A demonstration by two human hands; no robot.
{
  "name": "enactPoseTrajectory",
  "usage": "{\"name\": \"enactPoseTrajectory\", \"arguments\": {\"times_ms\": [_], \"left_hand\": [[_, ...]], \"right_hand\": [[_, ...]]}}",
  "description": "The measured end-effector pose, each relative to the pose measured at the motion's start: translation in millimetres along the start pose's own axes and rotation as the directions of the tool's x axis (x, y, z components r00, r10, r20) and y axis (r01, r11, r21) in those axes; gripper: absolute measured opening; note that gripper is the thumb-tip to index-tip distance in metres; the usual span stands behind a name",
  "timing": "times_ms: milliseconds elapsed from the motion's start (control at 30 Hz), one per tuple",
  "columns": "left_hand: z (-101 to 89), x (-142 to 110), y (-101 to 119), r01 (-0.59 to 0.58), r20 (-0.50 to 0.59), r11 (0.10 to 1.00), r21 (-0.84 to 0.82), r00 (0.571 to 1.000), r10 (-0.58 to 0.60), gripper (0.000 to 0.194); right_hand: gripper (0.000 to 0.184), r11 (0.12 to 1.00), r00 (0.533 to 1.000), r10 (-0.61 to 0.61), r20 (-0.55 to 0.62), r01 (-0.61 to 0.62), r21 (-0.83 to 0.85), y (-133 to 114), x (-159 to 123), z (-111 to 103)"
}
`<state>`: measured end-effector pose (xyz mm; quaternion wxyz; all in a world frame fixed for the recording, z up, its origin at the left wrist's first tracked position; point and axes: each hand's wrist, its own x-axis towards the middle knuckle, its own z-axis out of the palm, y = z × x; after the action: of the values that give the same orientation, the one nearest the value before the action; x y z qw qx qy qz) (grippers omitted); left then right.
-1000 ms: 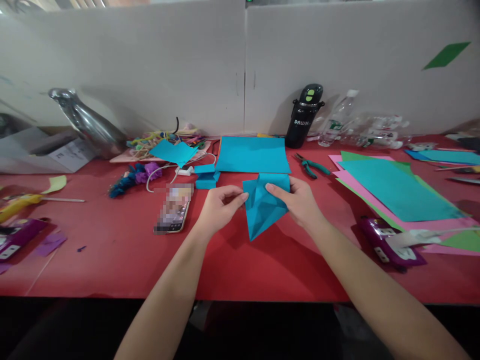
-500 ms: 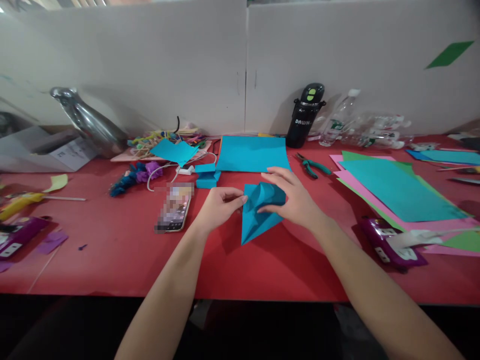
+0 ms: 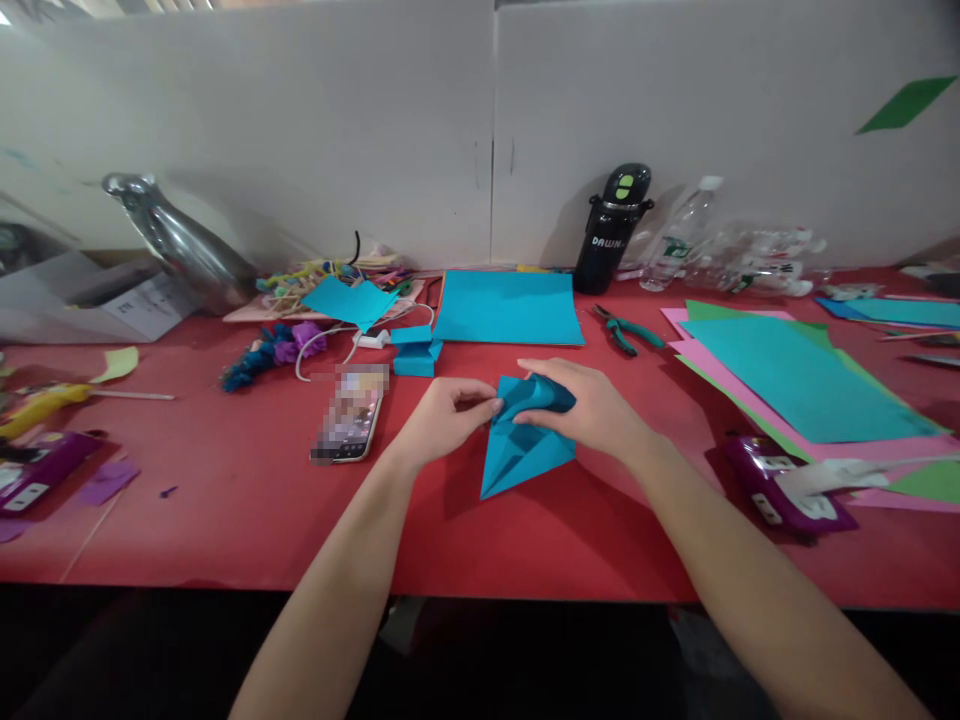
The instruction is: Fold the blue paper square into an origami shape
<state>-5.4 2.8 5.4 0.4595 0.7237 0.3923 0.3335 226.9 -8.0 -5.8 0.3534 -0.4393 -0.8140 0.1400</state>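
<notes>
Between my hands is a folded sheet of blue paper (image 3: 529, 455), held just over the red table with one pointed corner toward me. My left hand (image 3: 454, 415) pinches its left edge between thumb and fingers. On the other side, my right hand (image 3: 581, 405) grips an upper flap, which curls over under the fingers; the thumb lies on the near face. Part of the paper's right side is hidden by that hand. Left of the paper lies a phone (image 3: 358, 415), and behind it stands a small folded blue paper piece (image 3: 415, 352).
Flat blue sheets (image 3: 508, 308) lie behind my hands. Pliers (image 3: 626, 332), a black bottle (image 3: 609, 235) and stacked coloured paper (image 3: 802, 375) are to the right, with a purple tissue pack (image 3: 784, 500) nearer. A metal jug (image 3: 180, 250) and a glue gun (image 3: 41, 410) are left.
My right hand has closed down on the upper flap, its fingers lower and curled around the paper. The paper has tilted and shifted slightly toward me; my left hand keeps its pinch.
</notes>
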Motion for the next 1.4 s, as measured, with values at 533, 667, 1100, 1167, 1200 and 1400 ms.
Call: {"name": "enactPoseTrajectory", "arguments": {"times_ms": [533, 667, 1100, 1167, 1200, 1400], "left_hand": [[4.7, -2, 2, -0.027, 0.071, 0.999, 0.04, 0.997, 0.024, 0.026], [4.6, -3, 4, -0.032, 0.08, 0.998, 0.056, 0.996, 0.028, 0.026], [8.0, -5, -9, -0.409, -0.156, 0.764, 0.499, 0.825, 0.544, 0.023], [7.6, -6, -8, -0.442, -0.155, 0.724, 0.529, 0.789, 0.595, 0.024], [7.6, -6, -7, -0.457, -0.149, 0.706, 0.541, 0.774, 0.615, 0.024], [8.1, -4, -3, -0.453, -0.168, 0.647, 0.614, 0.725, 0.667, 0.02]], "right_hand": [[0.035, 0.981, 0.976, 0.09, 0.199, -0.121, 0.149, -11, 3, -8], [0.032, 0.977, 0.972, 0.09, 0.218, -0.128, 0.17, -12, 4, -9], [0.06, 0.943, 0.984, 0.116, 0.132, -0.151, 0.296, -11, 2, -19], [0.047, 0.948, 0.992, 0.059, 0.108, -0.089, 0.305, -14, 3, -20], [0.04, 0.953, 0.995, 0.028, 0.094, -0.055, 0.299, -16, 4, -19], [0.024, 0.989, 0.988, -0.125, -0.094, 0.132, 0.066, -11, 2, -8]]}}
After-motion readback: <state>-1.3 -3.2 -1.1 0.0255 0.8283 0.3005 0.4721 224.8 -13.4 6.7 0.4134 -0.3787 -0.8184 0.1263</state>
